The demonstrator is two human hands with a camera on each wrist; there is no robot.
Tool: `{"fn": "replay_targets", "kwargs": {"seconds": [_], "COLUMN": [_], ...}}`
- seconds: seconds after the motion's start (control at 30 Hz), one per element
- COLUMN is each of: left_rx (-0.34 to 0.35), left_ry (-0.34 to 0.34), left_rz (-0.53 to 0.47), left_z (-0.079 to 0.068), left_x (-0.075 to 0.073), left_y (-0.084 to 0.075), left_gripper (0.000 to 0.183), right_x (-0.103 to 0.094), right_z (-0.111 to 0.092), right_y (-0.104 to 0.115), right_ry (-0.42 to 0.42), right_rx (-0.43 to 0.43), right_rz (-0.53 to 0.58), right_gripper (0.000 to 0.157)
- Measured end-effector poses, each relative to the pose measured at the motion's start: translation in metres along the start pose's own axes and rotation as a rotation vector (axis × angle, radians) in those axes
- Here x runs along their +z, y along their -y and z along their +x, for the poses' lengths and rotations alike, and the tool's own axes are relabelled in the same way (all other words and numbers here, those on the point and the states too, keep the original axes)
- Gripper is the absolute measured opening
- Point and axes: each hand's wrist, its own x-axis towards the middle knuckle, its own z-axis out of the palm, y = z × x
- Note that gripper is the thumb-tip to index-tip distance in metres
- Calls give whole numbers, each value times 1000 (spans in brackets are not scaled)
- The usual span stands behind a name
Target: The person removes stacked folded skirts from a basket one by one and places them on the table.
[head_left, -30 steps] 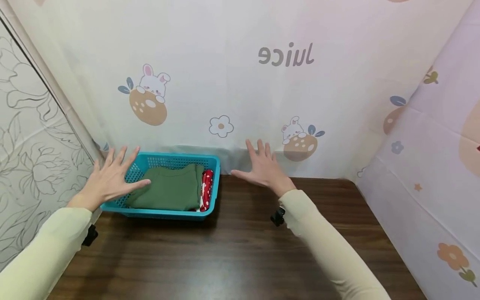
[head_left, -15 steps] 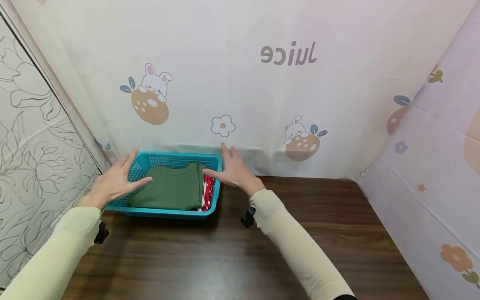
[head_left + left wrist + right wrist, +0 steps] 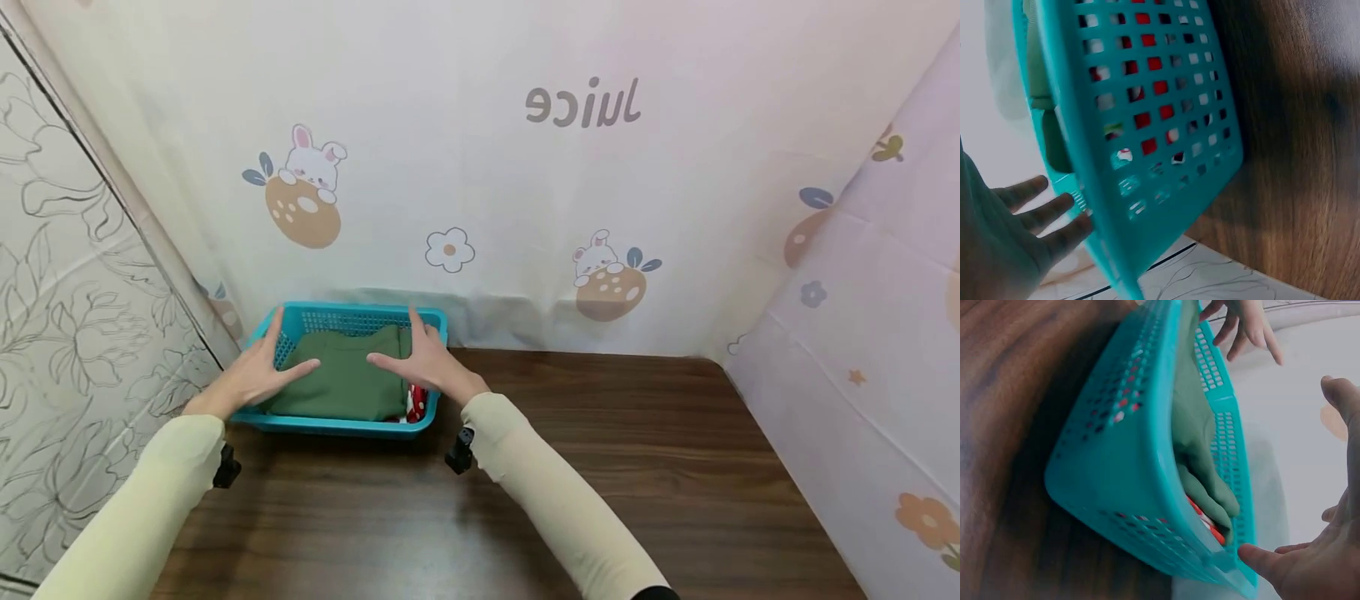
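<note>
A teal plastic basket [image 3: 322, 426] with holed sides stands against the back curtain. Folded dark green cloth [image 3: 337, 379] fills most of it, and a red cloth with white dots [image 3: 416, 404] shows at its right end. My left hand [image 3: 251, 375] is spread over the basket's left end, fingertips near the rim in the left wrist view. Over the right end hovers my right hand [image 3: 427, 358], thumb pointing inward and fingers extended, covering part of the red cloth. Neither hand holds anything. In the right wrist view, both hands appear above the basket's opening [image 3: 1160, 444].
The basket rests on a dark brown wooden table [image 3: 600, 450]. A white curtain [image 3: 510, 183] printed with rabbits and flowers closes off the back. A line-drawn floral panel [image 3: 82, 317] stands along the left, and another printed curtain [image 3: 862, 358] along the right.
My right hand has moved left from beside the basket to above its right end. My left hand has shifted slightly right. The basket and cloths stay in place.
</note>
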Motion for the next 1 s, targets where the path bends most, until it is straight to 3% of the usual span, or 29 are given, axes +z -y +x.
{"fn": "replay_targets", "kwargs": {"seconds": [0.33,0.63,0.87,1.0], "left_rx": [-75,-130,-169,-163], "left_ry": [128,150,201,186], "left_rz": [-65,-92,-203,-202], "left_z": [5,2,5,8], "left_x": [20,19,20,18], "left_y": [4,4,6,6], "left_gripper": [119,116,114,113], "right_x": [15,30,34,34], "right_z": [-8,-8,-6,-3], "right_y": [6,10,7,7], "right_ry": [45,47,25,24], "right_rx": [77,106,114,111], "right_rz": [30,28,56,79], "right_gripper": [112,110,104,103]}}
